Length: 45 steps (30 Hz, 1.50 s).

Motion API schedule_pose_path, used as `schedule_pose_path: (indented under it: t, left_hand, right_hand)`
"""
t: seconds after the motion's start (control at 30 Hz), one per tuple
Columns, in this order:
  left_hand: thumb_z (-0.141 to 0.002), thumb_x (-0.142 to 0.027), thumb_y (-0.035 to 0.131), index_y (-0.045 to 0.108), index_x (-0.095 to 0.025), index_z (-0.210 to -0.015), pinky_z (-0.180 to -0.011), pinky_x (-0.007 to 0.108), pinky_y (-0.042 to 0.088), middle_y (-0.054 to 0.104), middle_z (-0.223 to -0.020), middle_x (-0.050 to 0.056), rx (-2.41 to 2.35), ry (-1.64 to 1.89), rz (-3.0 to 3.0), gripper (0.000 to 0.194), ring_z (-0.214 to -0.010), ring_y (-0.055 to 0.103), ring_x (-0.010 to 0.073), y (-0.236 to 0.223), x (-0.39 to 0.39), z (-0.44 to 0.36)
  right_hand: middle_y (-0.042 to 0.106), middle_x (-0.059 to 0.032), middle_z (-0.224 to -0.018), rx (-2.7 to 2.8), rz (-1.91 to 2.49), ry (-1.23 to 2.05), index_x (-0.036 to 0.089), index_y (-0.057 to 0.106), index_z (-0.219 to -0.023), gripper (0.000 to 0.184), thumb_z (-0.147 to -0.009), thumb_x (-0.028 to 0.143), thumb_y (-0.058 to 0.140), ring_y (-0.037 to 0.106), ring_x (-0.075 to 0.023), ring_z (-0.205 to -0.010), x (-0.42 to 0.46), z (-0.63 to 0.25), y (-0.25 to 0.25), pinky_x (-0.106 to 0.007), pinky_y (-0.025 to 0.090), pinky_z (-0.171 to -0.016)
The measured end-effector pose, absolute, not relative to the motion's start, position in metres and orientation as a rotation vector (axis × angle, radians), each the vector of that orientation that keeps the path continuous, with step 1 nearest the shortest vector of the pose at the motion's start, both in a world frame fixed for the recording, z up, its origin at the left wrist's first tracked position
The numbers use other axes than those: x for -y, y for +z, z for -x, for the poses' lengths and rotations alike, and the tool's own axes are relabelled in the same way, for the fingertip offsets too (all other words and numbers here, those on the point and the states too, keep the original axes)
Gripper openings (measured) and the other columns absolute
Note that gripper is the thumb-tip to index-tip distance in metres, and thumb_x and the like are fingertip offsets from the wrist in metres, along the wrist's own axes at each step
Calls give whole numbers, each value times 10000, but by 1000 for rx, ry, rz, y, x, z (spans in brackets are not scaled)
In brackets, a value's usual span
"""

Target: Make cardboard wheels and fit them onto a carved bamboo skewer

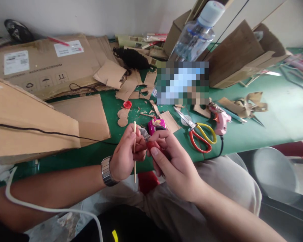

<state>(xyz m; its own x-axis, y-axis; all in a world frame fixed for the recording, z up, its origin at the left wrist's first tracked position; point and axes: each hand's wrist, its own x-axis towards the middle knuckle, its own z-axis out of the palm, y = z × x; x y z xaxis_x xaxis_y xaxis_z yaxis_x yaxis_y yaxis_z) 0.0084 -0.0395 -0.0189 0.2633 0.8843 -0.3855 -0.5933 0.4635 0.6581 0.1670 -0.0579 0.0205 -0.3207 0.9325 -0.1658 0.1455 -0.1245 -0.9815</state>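
A thin pale wooden stick [134, 168] stands nearly upright in my left hand [126, 151], pinched between thumb and fingers. My right hand [173, 158] is wrapped round a red-handled craft knife [153, 145]; its short metal blade [144, 133] points toward the stick and my left fingers. Whether the blade touches the stick I cannot tell. Just beyond the hands sits a magenta tape measure [157, 125]. Scissors [192, 126] with one red and one yellow handle lie open to the right, beside a pink glue gun [221, 119].
Cardboard scraps [131, 84] and a red bottle cap [127, 104] lie on the green table [280, 101]. A large cardboard box [45, 67] is at the back left, a cut cardboard panel [30, 124] nearer. A water bottle [192, 37] and an open carton [237, 57] stand behind.
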Motion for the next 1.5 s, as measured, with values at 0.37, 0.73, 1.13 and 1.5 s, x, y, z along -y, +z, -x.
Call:
schedule_pose_path:
  t: [0.37, 0.73, 1.13, 1.5]
  left_hand:
    - [-812, -727, 782, 528, -232, -966, -462, 155, 367, 490, -657, -81, -885, 1006, -463, 577, -522, 453, 75, -18, 42, -12]
    - [-826, -796, 720, 511, -205, -784, -459, 178, 365, 441, -600, -74, -954, 965, -628, 629, -494, 416, 67, -18, 47, -12]
    - [-916, -737, 665, 479, -194, -691, -417, 178, 298, 392, -525, -75, -851, 964, -638, 617, -434, 364, 56, -26, 46, -11]
    - [-862, -711, 751, 531, -190, -786, -492, 166, 383, 485, -653, -53, -900, 1022, -595, 571, -564, 426, 71, -20, 50, -13]
  right_hand:
    - [633, -5, -943, 1495, 1249, 1532, 266, 523, -1215, 136, -1128, 370, 511, 512, -90, -575, 56, -169, 21, -242, 403, -491]
    - [646, 17, -956, 1505, 1214, 1527, 277, 516, -1214, 90, -1134, 316, 500, 494, -52, -523, 57, -167, 21, -234, 429, -508]
    - [585, 63, -827, 1473, 1192, 1513, 298, 512, -1215, 80, -1140, 318, 494, 504, -59, -530, 58, -166, 22, -224, 424, -513]
    - [646, 35, -920, 1447, 1222, 1551, 275, 529, -1215, 94, -1134, 320, 510, 489, -41, -510, 56, -168, 23, -223, 409, -483]
